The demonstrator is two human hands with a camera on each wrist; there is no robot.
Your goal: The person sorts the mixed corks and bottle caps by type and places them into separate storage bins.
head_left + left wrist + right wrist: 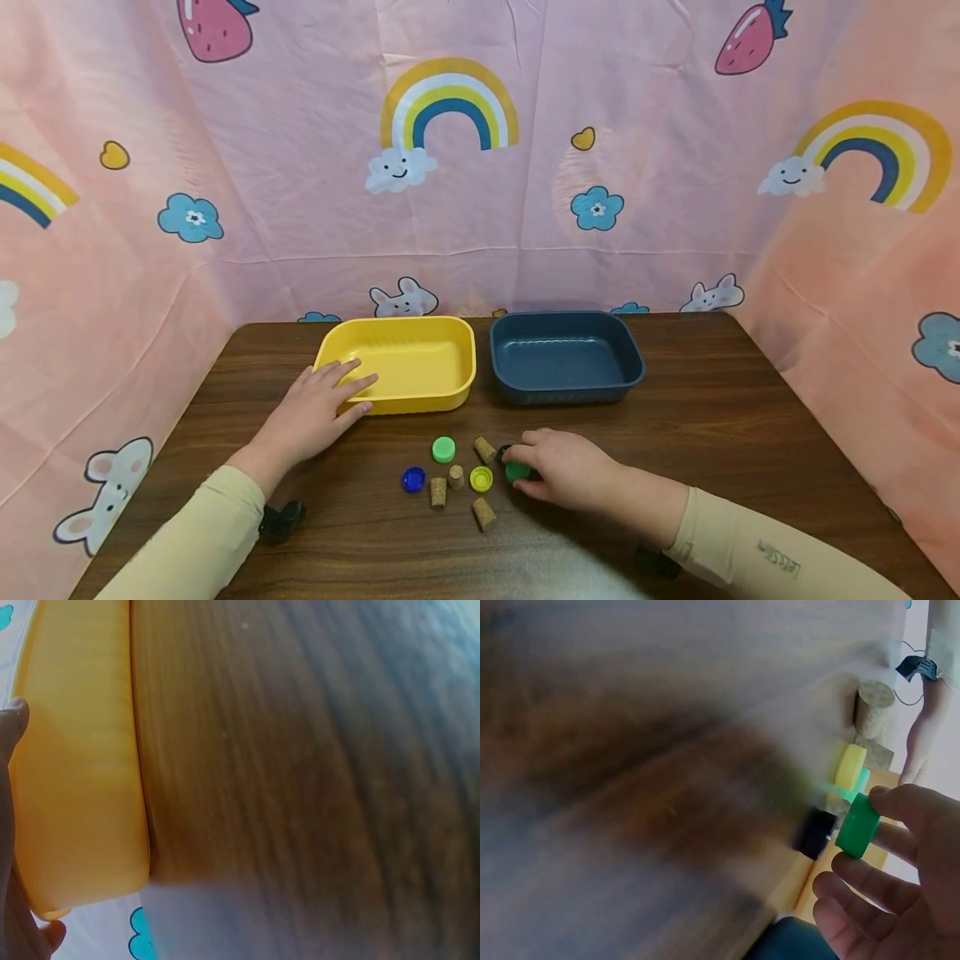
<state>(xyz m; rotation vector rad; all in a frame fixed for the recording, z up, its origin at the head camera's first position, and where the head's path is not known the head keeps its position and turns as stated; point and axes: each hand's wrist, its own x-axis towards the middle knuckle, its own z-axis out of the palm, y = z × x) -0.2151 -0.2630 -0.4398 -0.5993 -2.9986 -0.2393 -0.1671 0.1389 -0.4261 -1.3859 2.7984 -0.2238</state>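
My right hand [566,471] pinches a dark green bottle cap [859,825] between thumb and fingers, low over the table. A black cap [815,833] lies just past its fingertips. To its left are a yellow cap [482,478], a light green cap [443,450], a blue cap [413,479] and several corks, one cork [484,514] nearest the front. My left hand [315,408] rests with spread, fairly straight fingers over the front left corner of a yellow bin [412,406]. The left wrist view shows mostly the bin's side wall and a few fingertips.
A dark blue bin [570,395] stands right of the yellow one at the back of the brown wooden table [720,450]. Patterned pink cloth [480,225] hangs behind and at both sides. Dark straps with small devices sit at both wrists.
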